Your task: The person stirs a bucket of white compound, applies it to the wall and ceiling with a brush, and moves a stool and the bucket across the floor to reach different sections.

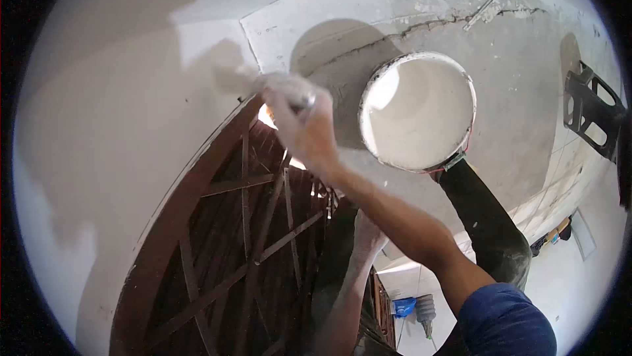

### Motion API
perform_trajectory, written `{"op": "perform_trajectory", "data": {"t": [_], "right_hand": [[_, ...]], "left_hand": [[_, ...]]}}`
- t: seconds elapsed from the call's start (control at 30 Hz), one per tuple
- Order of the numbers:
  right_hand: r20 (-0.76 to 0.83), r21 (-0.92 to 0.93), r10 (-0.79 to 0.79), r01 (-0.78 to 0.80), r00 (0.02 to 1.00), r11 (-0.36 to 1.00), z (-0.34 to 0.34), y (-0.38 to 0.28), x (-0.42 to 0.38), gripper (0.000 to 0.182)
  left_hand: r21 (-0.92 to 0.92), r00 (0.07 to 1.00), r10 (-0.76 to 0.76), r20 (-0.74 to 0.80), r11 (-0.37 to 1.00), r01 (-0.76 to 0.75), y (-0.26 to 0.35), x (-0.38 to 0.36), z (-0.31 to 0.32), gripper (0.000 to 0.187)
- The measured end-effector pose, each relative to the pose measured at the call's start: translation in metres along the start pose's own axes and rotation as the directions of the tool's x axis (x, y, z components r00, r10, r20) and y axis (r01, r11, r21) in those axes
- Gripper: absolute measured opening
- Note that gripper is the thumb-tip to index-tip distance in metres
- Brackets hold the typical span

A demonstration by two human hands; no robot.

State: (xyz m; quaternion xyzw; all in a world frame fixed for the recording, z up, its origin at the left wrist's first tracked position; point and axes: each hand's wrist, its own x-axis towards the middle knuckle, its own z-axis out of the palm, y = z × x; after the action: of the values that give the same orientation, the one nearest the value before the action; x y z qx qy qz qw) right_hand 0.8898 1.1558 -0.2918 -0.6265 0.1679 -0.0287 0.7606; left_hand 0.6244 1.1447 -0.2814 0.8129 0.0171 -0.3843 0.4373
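Note:
My right hand [306,129], in a blue sleeve, is raised at the top corner of the brown door frame [187,214]. Its fingers are closed round a whitish tool that looks like a paintbrush [280,82], blurred by motion, its tip close to the white wall. Right of this hand stands a round bucket [363,115] with a smeared rim, holding white paint [428,115]. Lower down, my left hand [368,229] is pale with dried white stuff and near my dark trouser leg. The right forearm partly covers it, and its fingers are hidden.
A dark plastic stool [596,109] stands at the far right. The brown door [227,290] has crossing metal bars. Grey patched plaster [513,92] with a rough crack lies beyond the bucket. A blue item [403,306] and a grey bottle-like thing [426,308] are low in view.

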Motion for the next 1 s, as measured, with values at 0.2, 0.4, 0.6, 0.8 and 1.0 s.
{"op": "perform_trajectory", "data": {"t": [0.2,0.4,0.6,0.8,1.0], "right_hand": [[-0.125,-0.272,0.165,-0.194,0.978,0.942,0.030,0.111,0.051,0.017],[-0.019,-0.112,0.238,-0.239,0.971,0.965,0.051,0.080,0.025,0.017],[0.101,-0.015,0.253,-0.253,0.962,0.967,0.042,-0.027,-0.011,0.015],[-0.008,0.213,-0.044,0.045,0.999,0.976,-0.003,0.012,0.005,0.014],[-0.113,-0.229,0.177,-0.199,0.978,0.953,0.013,0.100,0.056,0.019]], "left_hand": [[0.002,0.997,-0.007,0.079,1.000,0.007,0.004,0.005,-0.010,0.034],[0.110,0.997,0.065,-0.047,0.992,-0.060,-0.012,-0.011,0.005,0.037],[0.146,0.993,0.119,-0.010,0.982,-0.116,-0.013,-0.010,0.008,0.039],[0.039,0.998,0.025,0.063,0.999,-0.028,0.005,0.003,-0.007,0.042],[-0.014,0.995,-0.088,0.054,0.996,0.089,0.004,0.012,-0.003,0.034]]}}
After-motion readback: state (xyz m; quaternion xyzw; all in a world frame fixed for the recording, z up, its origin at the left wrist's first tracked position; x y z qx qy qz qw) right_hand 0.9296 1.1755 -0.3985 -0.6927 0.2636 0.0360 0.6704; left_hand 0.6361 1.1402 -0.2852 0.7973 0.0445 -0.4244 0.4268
